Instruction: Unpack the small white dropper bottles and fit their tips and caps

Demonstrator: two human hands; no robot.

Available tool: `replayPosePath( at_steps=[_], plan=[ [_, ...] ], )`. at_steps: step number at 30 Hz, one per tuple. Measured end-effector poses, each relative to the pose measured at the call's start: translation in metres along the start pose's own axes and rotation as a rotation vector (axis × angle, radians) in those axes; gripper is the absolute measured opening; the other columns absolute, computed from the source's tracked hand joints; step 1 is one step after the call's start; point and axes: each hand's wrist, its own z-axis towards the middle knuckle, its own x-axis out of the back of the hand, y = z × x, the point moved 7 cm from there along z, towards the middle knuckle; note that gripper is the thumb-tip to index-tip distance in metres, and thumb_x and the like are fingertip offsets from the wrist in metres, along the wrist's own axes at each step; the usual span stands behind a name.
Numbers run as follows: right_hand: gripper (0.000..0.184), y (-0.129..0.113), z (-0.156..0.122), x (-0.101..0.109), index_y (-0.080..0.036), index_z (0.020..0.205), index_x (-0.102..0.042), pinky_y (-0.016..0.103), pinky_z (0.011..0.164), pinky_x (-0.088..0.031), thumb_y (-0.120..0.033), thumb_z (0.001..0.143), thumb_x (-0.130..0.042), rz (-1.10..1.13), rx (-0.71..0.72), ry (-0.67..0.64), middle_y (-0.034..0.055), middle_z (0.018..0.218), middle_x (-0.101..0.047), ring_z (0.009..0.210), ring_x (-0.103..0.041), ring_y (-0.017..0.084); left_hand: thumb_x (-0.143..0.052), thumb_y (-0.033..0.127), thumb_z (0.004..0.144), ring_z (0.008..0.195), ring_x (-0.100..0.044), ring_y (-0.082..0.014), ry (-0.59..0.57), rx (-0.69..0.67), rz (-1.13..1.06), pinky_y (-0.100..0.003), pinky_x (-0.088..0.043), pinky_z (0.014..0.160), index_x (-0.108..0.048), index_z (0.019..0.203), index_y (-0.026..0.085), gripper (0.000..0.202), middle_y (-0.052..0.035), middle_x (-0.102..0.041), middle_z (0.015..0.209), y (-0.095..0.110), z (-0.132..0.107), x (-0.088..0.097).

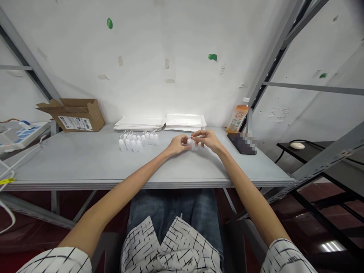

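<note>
My left hand (179,145) is closed around a small white plastic bottle (189,141) at the middle of the table, holding it upright. From the other side, my right hand (209,139) pinches at the bottle's top with thumb and index finger. The fingers partly hide the bottle, and whether a second one stands close behind it I cannot tell. Off to the left, several similar small white bottles (133,145) stand grouped in rows, with thin loops or strings at their tops.
White flat packets (139,123) and another stack of white packets (185,121) lie along the wall. An opened cardboard box (82,115) sits at the back left. At right are an orange drink bottle (238,117) and a dark flat object (239,144), partly blurred. Metal posts frame the grey table (93,163).
</note>
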Motion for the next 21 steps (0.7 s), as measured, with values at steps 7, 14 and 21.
replayPosePath(
  at_steps=[7,14,21],
  plan=[
    [0.031,0.0,-0.001,0.001,-0.015,0.084,-0.072,0.022,0.041,-0.035,-0.038,0.065,-0.08,-0.027,0.007,0.031,0.0081,0.092,-0.069,0.057,-0.057,0.01,-0.078,0.031,0.061,0.076,-0.067,-0.0194,0.04,0.016,0.112,-0.033,-0.052,0.075,-0.059,0.092,0.018,0.039,-0.0018,-0.07,0.079,0.007,-0.004,0.001],
    [0.037,0.004,-0.002,-0.001,-0.015,0.094,-0.07,0.02,0.036,-0.035,-0.034,0.065,-0.081,-0.134,-0.072,0.044,0.0098,0.101,-0.067,0.054,-0.057,0.009,-0.079,0.036,0.06,0.068,-0.063,-0.0167,0.101,0.0,0.211,-0.03,-0.049,0.068,-0.059,0.083,0.018,0.035,0.0007,-0.066,0.071,0.014,-0.008,0.003],
    [0.032,0.012,-0.002,-0.015,-0.014,0.085,-0.068,0.02,0.038,-0.039,-0.038,0.066,-0.078,-0.209,-0.092,-0.077,0.0054,0.077,-0.067,0.056,-0.058,0.012,-0.078,0.037,0.061,0.063,-0.057,-0.0138,0.115,-0.043,0.259,-0.026,-0.045,0.063,-0.06,0.082,0.018,0.033,0.0032,-0.063,0.068,0.012,-0.007,0.002]
  ],
)
